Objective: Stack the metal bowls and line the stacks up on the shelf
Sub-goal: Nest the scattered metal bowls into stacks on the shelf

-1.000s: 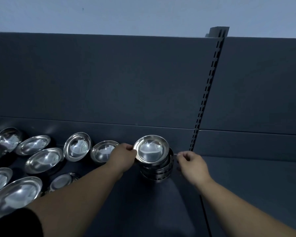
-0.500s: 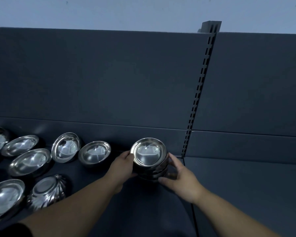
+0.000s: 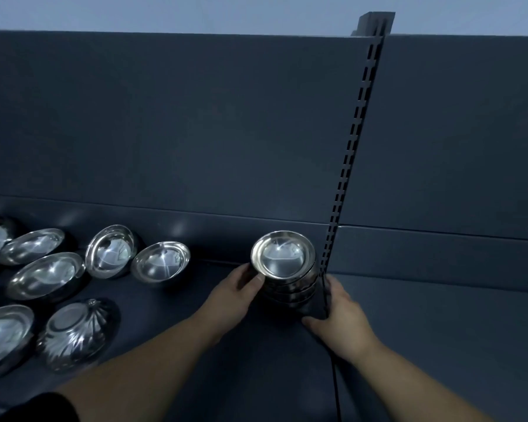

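Loose bowls (image 3: pixel 46 275): lie singly at the left, well apart from the stack; stacking looks unfinished.
Right hand (image 3: pixel 339 312): curled and apart a second ago, now cups the stack's right side.
Left hand (image 3: pixel 233 289): grips the stack's left side, thumb at the top rim.
Stack (image 3: pixel 290 292): its top bowl (image 3: pixel 282 254), tilted a second ago, now nests level. The stack stands far back on the shelf (image 3: pixel 272 360), just beside the slotted upright (image 3: pixel 348 178), likely the row's right end.

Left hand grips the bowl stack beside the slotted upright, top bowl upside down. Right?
No: the top bowl sits open side up, per the head view. The left hand does grip the stack beside the slotted upright.
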`<state>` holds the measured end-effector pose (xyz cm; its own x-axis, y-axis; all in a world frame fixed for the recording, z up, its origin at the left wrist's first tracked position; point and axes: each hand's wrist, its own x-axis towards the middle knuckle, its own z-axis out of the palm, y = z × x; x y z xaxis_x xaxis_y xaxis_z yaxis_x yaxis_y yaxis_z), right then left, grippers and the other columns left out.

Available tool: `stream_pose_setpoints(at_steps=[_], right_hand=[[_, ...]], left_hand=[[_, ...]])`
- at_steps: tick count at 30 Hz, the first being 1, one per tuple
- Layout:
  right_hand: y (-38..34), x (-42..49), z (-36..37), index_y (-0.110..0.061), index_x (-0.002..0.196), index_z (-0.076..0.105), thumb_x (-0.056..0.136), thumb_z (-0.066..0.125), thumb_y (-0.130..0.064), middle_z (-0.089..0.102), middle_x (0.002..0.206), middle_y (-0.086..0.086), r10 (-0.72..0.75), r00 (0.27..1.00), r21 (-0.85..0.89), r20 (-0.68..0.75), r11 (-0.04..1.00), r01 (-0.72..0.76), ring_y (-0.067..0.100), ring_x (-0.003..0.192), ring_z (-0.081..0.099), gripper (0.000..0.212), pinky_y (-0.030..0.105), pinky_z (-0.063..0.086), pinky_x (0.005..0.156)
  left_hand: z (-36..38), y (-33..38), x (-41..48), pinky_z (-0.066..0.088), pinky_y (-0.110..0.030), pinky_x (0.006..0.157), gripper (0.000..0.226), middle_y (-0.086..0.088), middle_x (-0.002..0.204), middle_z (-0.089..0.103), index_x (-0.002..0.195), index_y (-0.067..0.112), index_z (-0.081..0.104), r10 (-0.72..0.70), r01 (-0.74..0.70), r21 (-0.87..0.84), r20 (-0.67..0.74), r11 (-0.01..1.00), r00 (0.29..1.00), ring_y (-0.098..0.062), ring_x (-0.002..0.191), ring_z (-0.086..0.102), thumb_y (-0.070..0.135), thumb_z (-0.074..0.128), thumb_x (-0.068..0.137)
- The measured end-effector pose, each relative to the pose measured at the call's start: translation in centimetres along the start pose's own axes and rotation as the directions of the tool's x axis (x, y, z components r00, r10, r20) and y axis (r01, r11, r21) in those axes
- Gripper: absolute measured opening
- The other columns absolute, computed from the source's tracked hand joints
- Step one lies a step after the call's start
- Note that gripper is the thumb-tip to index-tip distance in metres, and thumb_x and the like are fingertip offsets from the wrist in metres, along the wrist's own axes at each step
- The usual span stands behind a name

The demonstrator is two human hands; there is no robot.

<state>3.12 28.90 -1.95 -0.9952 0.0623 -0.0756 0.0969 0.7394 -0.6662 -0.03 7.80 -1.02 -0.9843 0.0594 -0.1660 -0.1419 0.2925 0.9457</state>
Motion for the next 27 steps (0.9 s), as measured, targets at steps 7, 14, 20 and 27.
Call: stream_pose_setpoints(at_steps=[7, 14, 20, 27], right_hand=[[-1.1, -3.5, 3.5, -0.024, 0.137, 0.049, 0.083, 0.064, -0.046, 0.049, 0.139, -0.001, 0.054, 0.998, -0.281, 0.042, 0.959, -0.040, 0.020, 0.123, 0.053, 0.060, 0.032, 0.044, 0.102], [-9.6, -5.9, 9.4, -0.028, 0.133, 0.053, 0.082, 0.066, -0.044, 0.051, 0.135, -0.004, -0.060, 0.993, -0.250, 0.097, 0.965, 0.083, 0.015, 0.121, 0.053, 0.055, 0.026, 0.041, 0.103], [-19.7, -7.1, 16.7, -0.027, 0.133, 0.053, 0.084, 0.067, -0.045, 0.050, 0.135, -0.006, -0.182, 0.976, -0.180, 0.119, 0.963, 0.202, 0.011, 0.122, 0.051, 0.054, 0.016, 0.037, 0.100], [-26.7, -7.5, 23.9, -0.030, 0.139, 0.044, 0.077, 0.075, -0.039, 0.031, 0.152, -0.001, -0.269, 0.957, -0.108, 0.107, 0.954, 0.280, 0.015, 0.135, 0.039, 0.070, 0.020, 0.030, 0.110]], left_hand=[[-4.4, -4.1, -3.7, 0.019, -0.016, 0.111, 0.063, 0.002, 0.151, 0.032, 0.148, 0.021, 0.030, 0.208, -0.191, 0.662, 0.055, 0.725, 0.977, -0.011, 0.138, 0.031, 0.045, 0.051, 0.093], [-15.0, -6.1, -6.6, 0.019, -0.022, 0.114, 0.065, 0.001, 0.155, 0.025, 0.148, 0.021, 0.030, 0.295, -0.186, 0.709, -0.033, 0.680, 0.955, -0.014, 0.142, 0.027, 0.043, 0.054, 0.092], [-28.8, -8.8, -9.8, 0.028, -0.026, 0.111, 0.062, -0.004, 0.146, 0.041, 0.142, 0.016, 0.042, 0.310, -0.088, 0.733, -0.173, 0.674, 0.935, -0.019, 0.134, 0.040, 0.038, 0.063, 0.087], [-37.1, -13.6, -11.3, 0.024, -0.025, 0.112, 0.072, -0.002, 0.155, 0.027, 0.148, 0.019, 0.031, 0.208, -0.029, 0.713, -0.164, 0.700, 0.964, -0.017, 0.142, 0.025, 0.046, 0.060, 0.088]])
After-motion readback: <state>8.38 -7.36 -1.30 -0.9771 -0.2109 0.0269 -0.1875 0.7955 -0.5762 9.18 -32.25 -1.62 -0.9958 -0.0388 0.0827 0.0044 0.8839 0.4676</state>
